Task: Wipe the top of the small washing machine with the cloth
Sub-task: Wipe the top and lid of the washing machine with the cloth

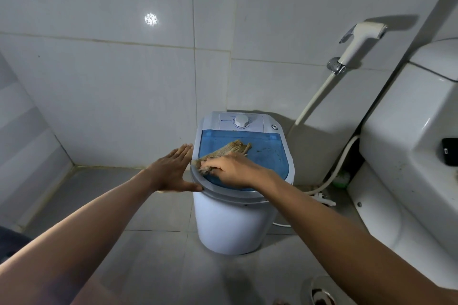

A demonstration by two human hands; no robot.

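A small white washing machine (230,223) stands on the tiled floor in the corner, with a blue see-through lid (267,156) and a white dial panel at its back. A tan woven cloth (224,151) lies on the left part of the lid. My right hand (231,171) presses flat on the cloth's near end, fingers pointing left. My left hand (173,171) rests with its fingers spread against the machine's left rim, thumb on the front edge, holding nothing.
A white toilet cistern (409,146) stands close on the right, a dark object on its side. A bidet sprayer (357,42) hangs on the tiled wall behind, its hose running down beside the machine. A metal floor drain (319,292) sits at the lower right.
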